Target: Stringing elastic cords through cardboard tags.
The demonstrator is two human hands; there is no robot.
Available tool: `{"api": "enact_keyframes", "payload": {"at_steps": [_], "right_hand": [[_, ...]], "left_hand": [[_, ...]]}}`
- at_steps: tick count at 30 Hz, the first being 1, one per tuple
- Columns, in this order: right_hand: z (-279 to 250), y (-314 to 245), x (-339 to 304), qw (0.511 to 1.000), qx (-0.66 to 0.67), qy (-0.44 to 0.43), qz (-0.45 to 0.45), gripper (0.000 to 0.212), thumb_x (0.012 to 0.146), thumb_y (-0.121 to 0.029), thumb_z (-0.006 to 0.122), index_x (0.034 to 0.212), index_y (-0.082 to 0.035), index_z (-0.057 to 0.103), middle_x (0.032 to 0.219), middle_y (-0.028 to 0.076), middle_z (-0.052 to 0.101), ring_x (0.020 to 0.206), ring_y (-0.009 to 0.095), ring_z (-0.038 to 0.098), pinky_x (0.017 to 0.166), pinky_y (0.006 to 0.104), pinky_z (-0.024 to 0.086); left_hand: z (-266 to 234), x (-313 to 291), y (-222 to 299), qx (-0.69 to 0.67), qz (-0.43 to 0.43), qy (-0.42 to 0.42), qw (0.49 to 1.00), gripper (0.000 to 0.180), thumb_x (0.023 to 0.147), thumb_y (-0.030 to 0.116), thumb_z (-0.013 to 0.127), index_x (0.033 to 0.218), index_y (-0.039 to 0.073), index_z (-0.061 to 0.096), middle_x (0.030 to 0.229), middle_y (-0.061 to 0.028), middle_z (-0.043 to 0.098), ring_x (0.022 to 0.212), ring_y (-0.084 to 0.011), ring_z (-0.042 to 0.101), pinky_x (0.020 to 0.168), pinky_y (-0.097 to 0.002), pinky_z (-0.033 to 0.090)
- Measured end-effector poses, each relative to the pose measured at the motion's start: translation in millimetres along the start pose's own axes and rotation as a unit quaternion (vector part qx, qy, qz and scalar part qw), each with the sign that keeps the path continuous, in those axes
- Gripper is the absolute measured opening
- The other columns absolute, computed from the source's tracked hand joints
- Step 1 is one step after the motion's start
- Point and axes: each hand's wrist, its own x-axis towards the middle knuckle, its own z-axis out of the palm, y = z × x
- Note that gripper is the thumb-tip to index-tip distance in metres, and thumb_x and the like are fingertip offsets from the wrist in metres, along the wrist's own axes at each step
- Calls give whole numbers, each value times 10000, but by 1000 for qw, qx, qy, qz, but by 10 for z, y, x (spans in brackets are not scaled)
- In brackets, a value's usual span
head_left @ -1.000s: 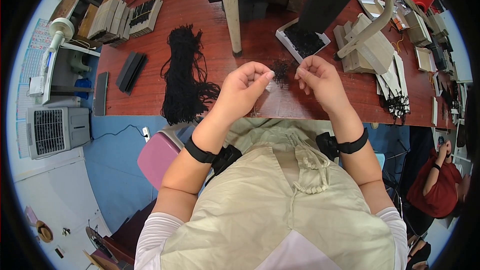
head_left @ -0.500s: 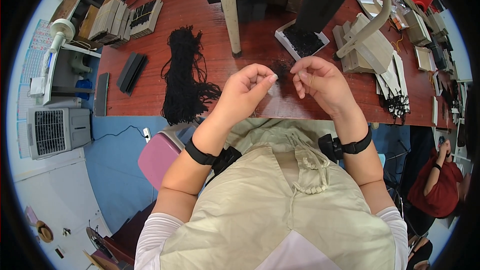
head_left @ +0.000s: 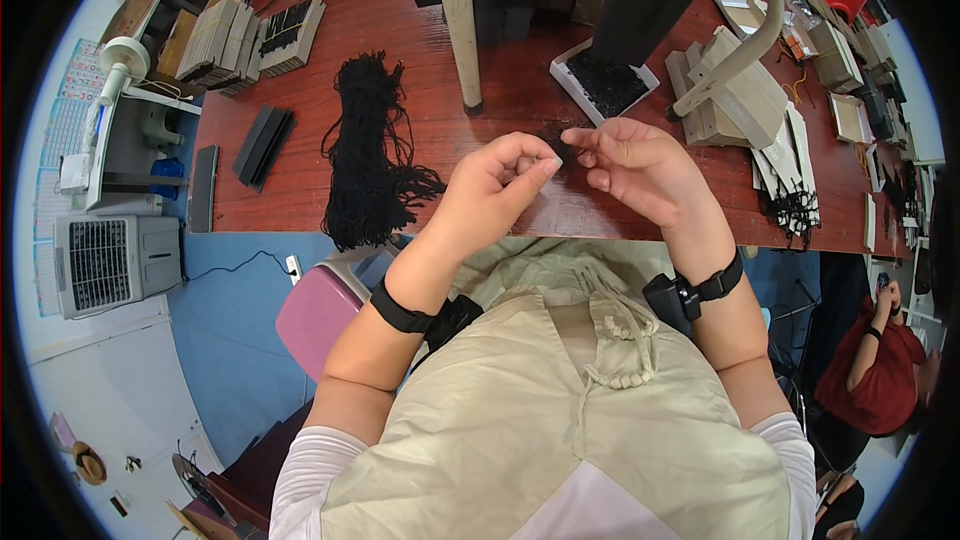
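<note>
Over the near part of the red-brown table, my left hand (head_left: pixel 497 185) is closed in a pinch, thumb against forefinger. What sits in that pinch is too small to make out. Just right of it hovers my right hand (head_left: pixel 640 172), fingers loosely bent and apart, with nothing visible in them. A small heap of black bits (head_left: pixel 556 132) lies on the table between and beyond the hands. Past them stands a shallow white box (head_left: pixel 573 92) of small black pieces. Left of my left hand lies a thick bundle of black cords (head_left: pixel 368 155).
Curved pale legs (head_left: pixel 462 35) stand on the table, and a tall black block (head_left: pixel 655 0) rises by the white box. Stacked grey cartons (head_left: pixel 735 90) and white strips with black cords (head_left: pixel 787 165) lie right. Black flat pieces (head_left: pixel 262 147) lie left. A pink chair (head_left: pixel 318 320) stands below.
My right hand has shifted slightly left, its forefinger reaching closer to my left hand. The left pinch has moved a little right and down.
</note>
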Motion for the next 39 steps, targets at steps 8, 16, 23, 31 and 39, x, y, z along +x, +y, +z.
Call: {"api": "enact_keyframes", "payload": {"at_steps": [8, 16, 23, 31, 39], "right_hand": [[19, 10, 104, 987, 88, -77, 114, 149, 858, -97, 612, 944, 23, 625, 1039, 107, 640, 822, 148, 563, 715, 287, 461], [144, 55, 91, 998, -15, -5, 68, 201, 852, -116, 635, 1013, 2, 660, 960, 62, 657, 799, 113, 558, 685, 252, 436], [229, 89, 22, 962, -249, 20, -110, 333, 854, -118, 656, 1144, 39, 617, 1142, 132, 632, 1014, 143, 582, 893, 264, 436], [286, 48, 45, 976, -210, 15, -61, 296, 841, -122, 668, 1077, 56, 646, 1141, 170, 627, 1047, 183, 585, 945, 294, 424], [168, 100, 62, 994, -95, -25, -51, 77, 807, -22, 666, 871, 20, 676, 1171, 155, 580, 911, 167, 567, 815, 289, 451]], "left_hand": [[37, 23, -29, -18, 48, -7, 999, 106, 917, 51, 572, 1015, 15, 585, 934, 11, 611, 852, -34, 536, 763, -194, 438], [59, 62, -13, -62, 65, 19, 996, 106, 931, 98, 565, 1016, 37, 585, 829, 48, 572, 715, -8, 485, 623, -174, 398], [54, 65, 54, -104, -7, 29, 994, 106, 931, 147, 575, 1001, 70, 596, 714, 86, 509, 528, 15, 349, 453, -160, 256], [66, 71, -20, -88, 28, 24, 995, 91, 927, 112, 576, 973, 38, 602, 779, 68, 566, 623, 13, 423, 524, -156, 320], [47, 32, -13, -116, -7, -32, 993, 80, 925, 86, 569, 972, 25, 591, 890, 30, 592, 801, -23, 519, 687, -172, 418]]}}
